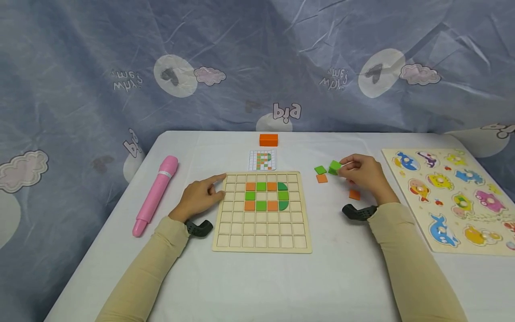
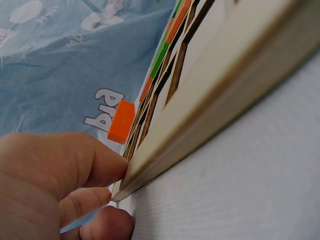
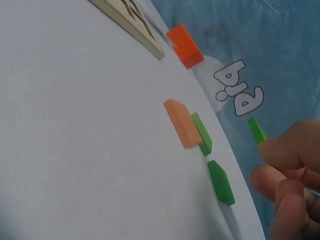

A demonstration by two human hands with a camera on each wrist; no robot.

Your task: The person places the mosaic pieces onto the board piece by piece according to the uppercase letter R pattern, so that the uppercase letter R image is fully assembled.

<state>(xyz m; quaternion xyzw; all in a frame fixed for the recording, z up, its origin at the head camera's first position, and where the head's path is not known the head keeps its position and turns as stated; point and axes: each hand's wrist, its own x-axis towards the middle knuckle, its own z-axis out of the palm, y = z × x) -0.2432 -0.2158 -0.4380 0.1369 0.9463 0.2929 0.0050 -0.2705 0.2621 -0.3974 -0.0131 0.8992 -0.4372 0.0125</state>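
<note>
A wooden grid board (image 1: pixel 261 228) lies mid-table, with orange, light-green and dark-green tiles forming a closed ring in its upper part. At its upper left corner, my left hand (image 1: pixel 197 197) touches the edge with a straight index finger and the thumb. My right hand (image 1: pixel 364 174) is to the right of the board. It pinches a small green tile (image 3: pixel 257 131) between thumb and fingertip, raised off the table. Near that hand lie a green tile (image 1: pixel 320 170), an orange tile (image 1: pixel 322 178) and another orange tile (image 1: pixel 354 194); the hand partly hides one more.
A pattern card (image 1: pixel 262 160) lies behind the board, with an orange block (image 1: pixel 268 140) beyond it. At the left is a pink cylindrical stick (image 1: pixel 154 197). A wooden animal puzzle board (image 1: pixel 454 201) takes up the right side. A printed blue-grey cloth (image 1: pixel 241 36) hangs behind the table.
</note>
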